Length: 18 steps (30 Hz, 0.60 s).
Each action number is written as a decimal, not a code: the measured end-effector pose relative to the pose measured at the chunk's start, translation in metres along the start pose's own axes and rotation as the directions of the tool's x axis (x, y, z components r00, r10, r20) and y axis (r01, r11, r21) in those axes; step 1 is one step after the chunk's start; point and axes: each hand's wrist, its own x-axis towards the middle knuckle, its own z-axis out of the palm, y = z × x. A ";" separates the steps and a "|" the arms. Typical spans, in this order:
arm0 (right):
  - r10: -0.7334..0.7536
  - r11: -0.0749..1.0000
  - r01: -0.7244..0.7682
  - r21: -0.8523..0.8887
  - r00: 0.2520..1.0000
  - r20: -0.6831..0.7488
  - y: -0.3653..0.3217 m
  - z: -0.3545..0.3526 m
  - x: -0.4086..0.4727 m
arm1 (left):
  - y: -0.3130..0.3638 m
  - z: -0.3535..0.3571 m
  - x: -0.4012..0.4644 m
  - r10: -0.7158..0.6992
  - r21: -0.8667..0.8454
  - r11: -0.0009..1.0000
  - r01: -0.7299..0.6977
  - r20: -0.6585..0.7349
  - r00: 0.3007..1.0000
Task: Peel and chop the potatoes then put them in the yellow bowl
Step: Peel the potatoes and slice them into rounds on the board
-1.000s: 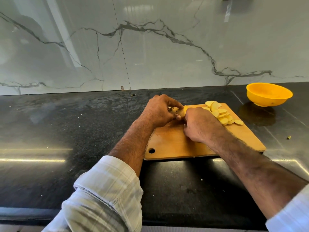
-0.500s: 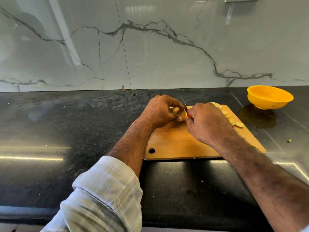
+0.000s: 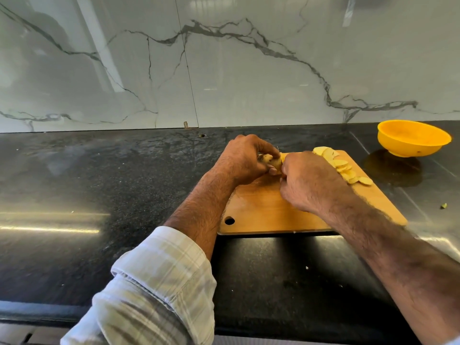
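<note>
Potato [image 3: 271,161] sits at the centre of the frame, held over the far left corner of the wooden cutting board [image 3: 268,210], with the left hand [image 3: 245,160] curled round it, fingers over the top and thumb underneath. Just right of it, the right hand [image 3: 310,183] is closed into a fist touching the potato; what it grips is hidden behind the knuckles, so I cannot tell what it holds. A heap of pale potato slices [image 3: 343,168] lies along the board's far right edge. The yellow bowl [image 3: 413,141] stands on the black countertop [image 3: 99,195] at the right of the frame, well apart from the board. A small greenish scrap [image 3: 443,205] lies on the counter right of the board. Veined marble wall [image 3: 224,70] fills the upper half
</note>
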 end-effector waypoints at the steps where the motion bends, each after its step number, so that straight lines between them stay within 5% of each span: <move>1: -0.001 1.000 0.001 -0.006 1.000 -0.001 0.001 0.003 0.001 | 0.000 0.000 0.000 0.008 0.001 1.000 -0.008 -0.001 1.000; 12: 0.010 1.000 -0.010 0.026 1.000 -0.010 0.025 0.022 0.006 | 0.001 -0.005 -0.006 0.010 -0.045 0.999 -0.008 0.040 0.999; 18: 0.009 0.995 0.006 0.097 0.988 -0.154 0.028 0.009 -0.004 | 0.000 -0.004 -0.008 -0.001 -0.084 0.996 0.003 0.021 1.000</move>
